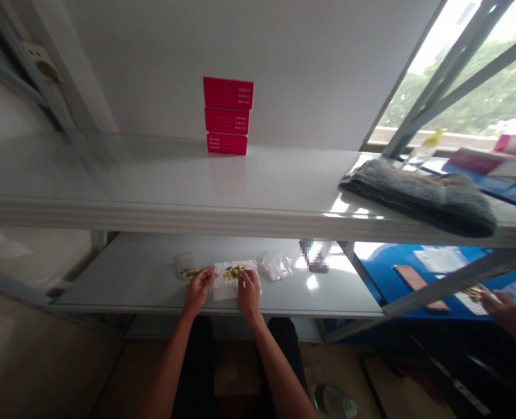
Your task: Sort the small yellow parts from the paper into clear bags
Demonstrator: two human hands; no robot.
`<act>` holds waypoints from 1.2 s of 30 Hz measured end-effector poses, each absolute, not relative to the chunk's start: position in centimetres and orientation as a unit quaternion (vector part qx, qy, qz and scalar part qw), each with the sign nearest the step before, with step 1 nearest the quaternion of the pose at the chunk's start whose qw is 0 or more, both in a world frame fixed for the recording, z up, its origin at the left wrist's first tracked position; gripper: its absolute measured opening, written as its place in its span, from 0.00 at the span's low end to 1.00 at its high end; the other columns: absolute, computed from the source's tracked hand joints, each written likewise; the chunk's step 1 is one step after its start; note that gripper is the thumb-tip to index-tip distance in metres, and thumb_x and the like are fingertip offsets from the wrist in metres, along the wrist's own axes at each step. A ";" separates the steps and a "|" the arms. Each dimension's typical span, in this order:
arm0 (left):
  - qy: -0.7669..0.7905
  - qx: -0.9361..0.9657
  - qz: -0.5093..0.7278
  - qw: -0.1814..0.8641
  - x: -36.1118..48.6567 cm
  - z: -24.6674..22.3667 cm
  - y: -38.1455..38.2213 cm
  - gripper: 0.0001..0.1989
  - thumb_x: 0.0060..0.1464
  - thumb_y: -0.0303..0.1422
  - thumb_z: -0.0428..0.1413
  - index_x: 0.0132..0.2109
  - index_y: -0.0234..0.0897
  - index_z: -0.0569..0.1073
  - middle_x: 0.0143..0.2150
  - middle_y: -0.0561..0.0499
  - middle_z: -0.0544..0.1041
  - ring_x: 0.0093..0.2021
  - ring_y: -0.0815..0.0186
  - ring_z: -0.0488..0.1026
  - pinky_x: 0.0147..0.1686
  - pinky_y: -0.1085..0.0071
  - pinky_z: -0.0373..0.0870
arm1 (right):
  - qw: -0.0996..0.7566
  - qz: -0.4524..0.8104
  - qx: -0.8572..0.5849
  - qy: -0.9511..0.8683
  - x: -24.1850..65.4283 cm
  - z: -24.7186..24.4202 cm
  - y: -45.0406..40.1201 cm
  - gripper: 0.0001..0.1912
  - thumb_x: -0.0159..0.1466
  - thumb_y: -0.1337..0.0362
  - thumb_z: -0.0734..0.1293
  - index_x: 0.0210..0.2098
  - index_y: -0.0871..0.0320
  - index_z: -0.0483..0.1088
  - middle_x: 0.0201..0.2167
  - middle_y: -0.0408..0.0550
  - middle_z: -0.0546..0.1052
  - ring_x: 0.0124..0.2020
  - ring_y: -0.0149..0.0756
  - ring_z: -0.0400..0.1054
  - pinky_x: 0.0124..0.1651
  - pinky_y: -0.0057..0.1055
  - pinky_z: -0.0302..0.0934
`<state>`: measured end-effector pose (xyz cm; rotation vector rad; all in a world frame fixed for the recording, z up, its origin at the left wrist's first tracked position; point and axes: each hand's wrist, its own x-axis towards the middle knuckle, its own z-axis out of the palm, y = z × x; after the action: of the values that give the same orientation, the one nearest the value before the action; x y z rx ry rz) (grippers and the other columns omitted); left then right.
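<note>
A white sheet [226,291] lies on the lower grey shelf with a small pile of yellow and dark pieces [233,272] on it; their kind is too small to tell. At the sheet's left edge, my left hand [200,285] has its fingers drawn together, and whatever is in them is hidden. My right hand [248,286] reaches over the right side of the pile, fingertips pinched at the pieces. Left of my left hand lies a clear zip bag [185,265] with similar yellow pieces inside. A crumpled clear plastic bag [275,265] rests right of the sheet.
An upper shelf [162,180] overhangs the work surface, bearing stacked red boxes [227,119] and a folded grey cloth [419,195]. At right, beyond a metal post, another person's hand [502,305] works at a blue table [374,262] with a phone [419,286].
</note>
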<state>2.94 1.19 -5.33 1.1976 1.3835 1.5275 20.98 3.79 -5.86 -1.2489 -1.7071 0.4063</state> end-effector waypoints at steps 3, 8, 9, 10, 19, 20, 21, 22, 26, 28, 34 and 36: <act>0.553 0.492 0.564 0.367 3.1 -4.7 1.1 0.21 0.52 0.45 0.62 0.50 0.38 0.78 0.45 0.43 0.82 0.48 0.56 0.78 0.51 0.62 0.71 | 0.525 0.228 -0.426 -0.700 20.8 -5.2 3.8 0.12 0.68 0.69 0.64 0.43 0.53 0.79 0.45 0.52 0.76 0.47 0.40 0.71 0.50 0.36 0.66; 0.556 0.544 0.521 0.351 3.3 -4.6 1.3 0.15 0.50 0.43 0.64 0.43 0.40 0.81 0.45 0.44 0.83 0.49 0.54 0.78 0.55 0.60 0.69 | 0.544 0.281 -0.377 -0.695 20.9 -4.0 3.8 0.07 0.67 0.66 0.67 0.36 0.54 0.78 0.43 0.51 0.76 0.46 0.40 0.72 0.50 0.36 0.67; 0.555 0.551 0.517 0.349 3.4 -4.7 1.3 0.15 0.50 0.43 0.64 0.42 0.40 0.82 0.45 0.44 0.83 0.48 0.54 0.78 0.55 0.60 0.69 | 0.544 0.288 -0.378 -0.691 21.0 -3.9 3.8 0.07 0.67 0.65 0.67 0.35 0.54 0.78 0.42 0.51 0.76 0.45 0.39 0.72 0.49 0.36 0.68; 0.554 0.554 0.514 0.350 3.5 -4.7 1.3 0.15 0.50 0.43 0.64 0.42 0.40 0.82 0.45 0.44 0.83 0.48 0.54 0.78 0.55 0.60 0.69 | 0.542 0.296 -0.378 -0.690 21.0 -3.8 3.8 0.06 0.66 0.64 0.68 0.34 0.55 0.78 0.41 0.51 0.76 0.44 0.39 0.72 0.48 0.35 0.68; 0.552 0.525 0.532 0.371 3.8 -4.0 1.2 0.17 0.49 0.47 0.64 0.40 0.40 0.81 0.43 0.45 0.83 0.47 0.54 0.78 0.52 0.60 0.71 | 0.482 0.313 -0.335 -0.746 20.9 -3.8 4.0 0.10 0.68 0.65 0.66 0.41 0.52 0.81 0.38 0.50 0.77 0.41 0.39 0.73 0.43 0.34 0.68; 0.552 0.519 0.539 0.368 3.7 -4.0 1.2 0.17 0.49 0.47 0.64 0.41 0.40 0.81 0.43 0.45 0.83 0.47 0.54 0.78 0.52 0.61 0.71 | 0.480 0.315 -0.332 -0.749 21.0 -3.7 4.0 0.11 0.69 0.65 0.64 0.44 0.52 0.80 0.40 0.50 0.78 0.42 0.39 0.73 0.45 0.34 0.67; 0.552 0.511 0.548 0.366 3.6 -4.1 1.2 0.17 0.50 0.47 0.64 0.41 0.40 0.80 0.43 0.44 0.83 0.47 0.54 0.78 0.51 0.61 0.71 | 0.479 0.320 -0.332 -0.747 21.1 -3.7 3.9 0.13 0.70 0.64 0.63 0.46 0.51 0.79 0.42 0.51 0.78 0.44 0.40 0.73 0.46 0.35 0.67; 0.551 0.498 0.561 0.365 3.5 -4.3 1.2 0.18 0.50 0.47 0.63 0.42 0.39 0.80 0.43 0.44 0.83 0.47 0.54 0.79 0.51 0.61 0.71 | 0.484 0.323 -0.338 -0.740 21.2 -3.7 3.9 0.14 0.71 0.64 0.61 0.47 0.52 0.79 0.43 0.51 0.77 0.45 0.40 0.72 0.47 0.35 0.67; 0.526 0.411 0.640 0.381 2.9 -5.2 1.2 0.19 0.50 0.45 0.64 0.45 0.38 0.76 0.42 0.44 0.82 0.46 0.57 0.79 0.48 0.64 0.73 | 0.543 0.282 -0.423 -0.669 21.6 -4.3 3.7 0.17 0.72 0.64 0.57 0.48 0.56 0.77 0.42 0.52 0.76 0.43 0.39 0.71 0.46 0.34 0.65; 0.508 0.375 0.673 0.385 2.7 -5.6 1.3 0.19 0.48 0.44 0.66 0.43 0.38 0.75 0.40 0.47 0.81 0.42 0.59 0.80 0.45 0.65 0.74 | 0.560 0.243 -0.477 -0.633 21.7 -4.9 3.8 0.16 0.70 0.66 0.57 0.48 0.58 0.76 0.39 0.52 0.76 0.39 0.39 0.70 0.43 0.33 0.64; 0.506 0.371 0.668 0.400 2.6 -5.7 1.3 0.19 0.46 0.44 0.66 0.42 0.37 0.77 0.34 0.50 0.80 0.35 0.62 0.78 0.39 0.66 0.75 | 0.499 0.178 -0.530 -0.662 21.3 -6.3 4.2 0.16 0.65 0.72 0.59 0.46 0.57 0.74 0.39 0.52 0.76 0.43 0.43 0.67 0.49 0.38 0.62; 0.516 0.386 0.647 0.408 2.6 -5.6 1.2 0.20 0.49 0.45 0.65 0.43 0.36 0.78 0.33 0.48 0.81 0.35 0.61 0.78 0.38 0.66 0.75 | 0.465 0.156 -0.543 -0.681 21.1 -6.3 4.1 0.14 0.65 0.72 0.60 0.45 0.57 0.74 0.40 0.53 0.76 0.44 0.45 0.66 0.51 0.40 0.60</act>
<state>2.60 1.23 -5.55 0.9736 1.3002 1.6307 21.06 4.14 -6.30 -1.3332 -1.6734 0.3821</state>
